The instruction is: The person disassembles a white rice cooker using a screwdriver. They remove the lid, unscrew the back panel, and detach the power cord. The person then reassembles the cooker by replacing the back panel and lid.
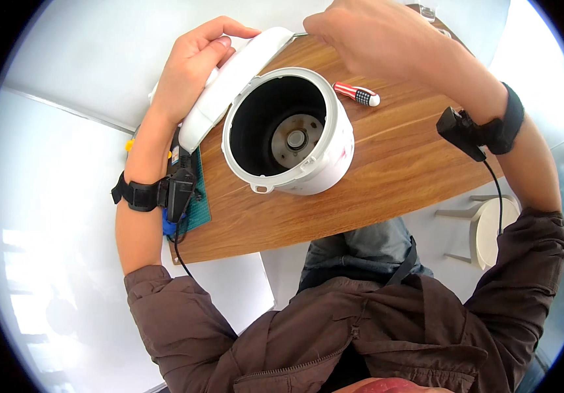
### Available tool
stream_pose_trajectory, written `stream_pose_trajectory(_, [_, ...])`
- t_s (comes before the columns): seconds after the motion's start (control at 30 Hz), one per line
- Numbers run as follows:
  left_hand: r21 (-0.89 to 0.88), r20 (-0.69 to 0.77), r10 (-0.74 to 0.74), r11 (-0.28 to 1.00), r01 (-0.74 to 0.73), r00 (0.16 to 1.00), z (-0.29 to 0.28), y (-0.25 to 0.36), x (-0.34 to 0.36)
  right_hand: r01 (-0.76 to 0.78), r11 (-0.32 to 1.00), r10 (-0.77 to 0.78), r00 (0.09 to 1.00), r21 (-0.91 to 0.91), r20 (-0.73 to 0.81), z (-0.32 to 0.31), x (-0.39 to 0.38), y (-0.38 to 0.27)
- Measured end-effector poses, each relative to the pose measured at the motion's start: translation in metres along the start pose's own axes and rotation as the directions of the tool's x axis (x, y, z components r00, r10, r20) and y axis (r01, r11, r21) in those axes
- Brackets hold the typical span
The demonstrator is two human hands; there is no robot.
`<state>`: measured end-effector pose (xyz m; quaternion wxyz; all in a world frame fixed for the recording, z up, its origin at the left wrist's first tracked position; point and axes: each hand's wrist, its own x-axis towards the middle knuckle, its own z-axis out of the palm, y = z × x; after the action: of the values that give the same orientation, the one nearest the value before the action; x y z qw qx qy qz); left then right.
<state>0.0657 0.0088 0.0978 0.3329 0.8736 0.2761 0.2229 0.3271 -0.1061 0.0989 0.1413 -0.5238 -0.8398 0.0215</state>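
Brown jacket [295, 334] at 6 o'clock. Black strapped modules [180, 193] on both forearms, at 9 and 2. Clasping white lid [236, 88] at 11 with left hand [193, 69], thumb and fingers bent onto its edge. Pinching thin metal shaft [301, 34] in closed right hand [373, 39] at 1, right by lid's upper end; exact contact too small to tell. Just off centre toward 12, white cooker [328, 164], upright, mouth open, metal plate [297, 139] at bottom of dark interior; lid tilted beside its rim. At 1, near cooker, red-and-white handle [357, 93], lying flat. Below, wooden table [393, 164]; green mat [198, 209] at 8:30. Farther down, cream stool [497, 232] at 3.
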Motion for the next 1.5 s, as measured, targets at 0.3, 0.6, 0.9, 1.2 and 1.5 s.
stream_pose_trajectory(0.3, [0.029,-0.002,0.033,0.999,-0.033,0.999,0.000,0.002,-0.001,0.054,0.993,-0.059,0.997,-0.105,-0.040,0.003,0.003,0.005])
stream_pose_trajectory(0.6, [0.032,0.007,-0.054,0.998,0.054,0.999,0.002,0.016,-0.001,-0.033,0.890,0.243,0.878,0.454,-0.413,0.080,0.006,-0.012])
stream_pose_trajectory(0.9, [0.093,-0.018,-0.071,0.993,0.073,0.997,0.009,0.023,0.004,-0.111,0.847,0.317,0.891,0.520,-0.326,0.078,0.016,-0.018])
stream_pose_trajectory(1.2, [0.167,-0.041,-0.046,0.985,0.052,0.998,0.012,0.023,-0.001,-0.161,0.772,0.354,0.912,0.615,-0.206,0.072,0.017,-0.021])
stream_pose_trajectory(1.5, [0.167,-0.049,-0.033,0.985,0.041,0.998,0.013,0.027,0.001,-0.143,0.756,0.379,0.891,0.639,-0.249,0.077,0.015,-0.018])
